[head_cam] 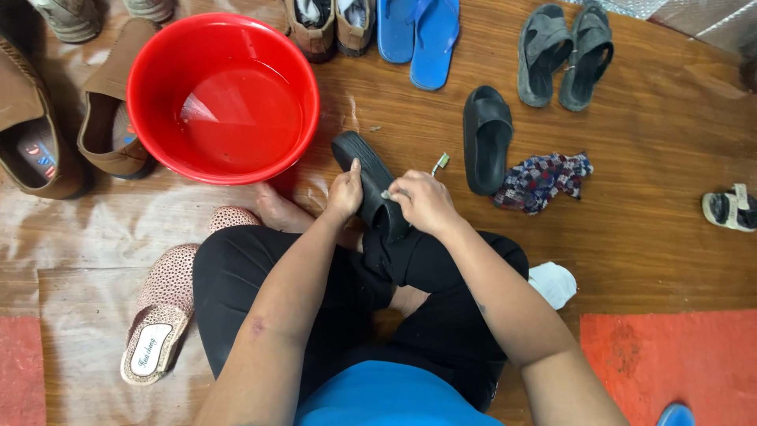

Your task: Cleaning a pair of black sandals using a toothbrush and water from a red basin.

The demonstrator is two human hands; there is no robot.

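I sit cross-legged on a wooden floor. My left hand [344,191] grips a black slide sandal [369,175] by its side, tilted up over my knee. My right hand [424,201] holds a toothbrush [438,164] against the sandal; its green-and-white end sticks out past my fingers. The matching black sandal [486,138] lies flat on the floor just to the right. A red basin [223,96] holding water stands to the upper left, close to the held sandal.
A patterned cloth [542,178] lies right of the loose sandal. Blue flip-flops [418,35], grey sandals [565,54], brown shoes [110,102] and a pink slipper [162,315] ring the spot. A white cloth [553,282] sits by my right knee. Red mats lie at both lower corners.
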